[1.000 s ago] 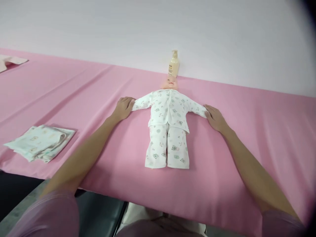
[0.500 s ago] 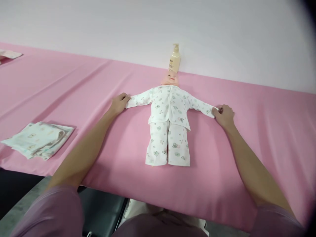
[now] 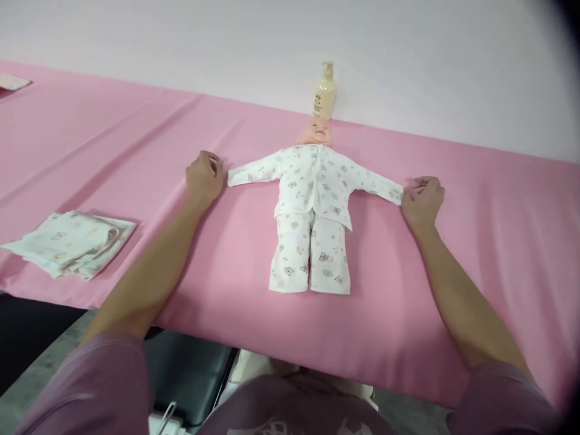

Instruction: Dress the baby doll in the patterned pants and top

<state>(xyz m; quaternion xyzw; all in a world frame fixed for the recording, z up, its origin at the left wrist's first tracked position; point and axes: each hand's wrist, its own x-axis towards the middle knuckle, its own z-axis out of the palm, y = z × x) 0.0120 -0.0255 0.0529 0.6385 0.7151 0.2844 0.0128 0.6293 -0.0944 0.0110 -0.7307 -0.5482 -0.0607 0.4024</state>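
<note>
A baby doll (image 3: pixel 313 202) in white printed pyjamas lies on its back on the pink table cover (image 3: pixel 136 145), arms spread wide. My left hand (image 3: pixel 205 176) rests on the cover just left of the doll's sleeve end, fingers curled, a small gap between them. My right hand (image 3: pixel 423 199) lies at the other sleeve's cuff, fingers curled and touching or nearly touching the fabric. Neither hand visibly holds anything.
A cream pump bottle (image 3: pixel 325 92) stands against the white wall behind the doll's head. A folded stack of printed cloth (image 3: pixel 67 243) lies near the front edge at left. Another pale cloth (image 3: pixel 11 81) shows at the far left. A dark seat (image 3: pixel 190 374) sits below the table.
Both hands have slid outward along the doll's sleeves and come off the ends; the sleeves now lie stretched flat. The left hand has let go and sits apart from the cuff.
</note>
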